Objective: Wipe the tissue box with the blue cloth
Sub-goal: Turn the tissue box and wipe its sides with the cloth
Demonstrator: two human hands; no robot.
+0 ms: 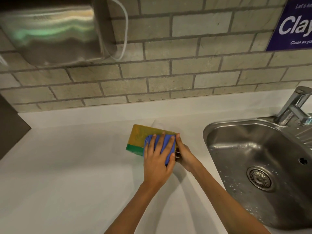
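A yellow tissue box [138, 135] with a green band along its lower edge stands tilted on the white counter [67, 166], a white tissue poking out at its far side. A blue cloth [166, 146] lies against the box's near face. My left hand [157, 159] presses flat on the cloth with fingers spread. My right hand [183, 152] grips the box's right end, thumb along the edge. Part of the box is hidden under both hands.
A steel sink [253, 166] with a drain and water drops sits at the right, its tap [295, 105] behind it. A steel wall unit [50, 31] with a white cable hangs on the brick wall at upper left. A purple sign [293, 24] is at upper right.
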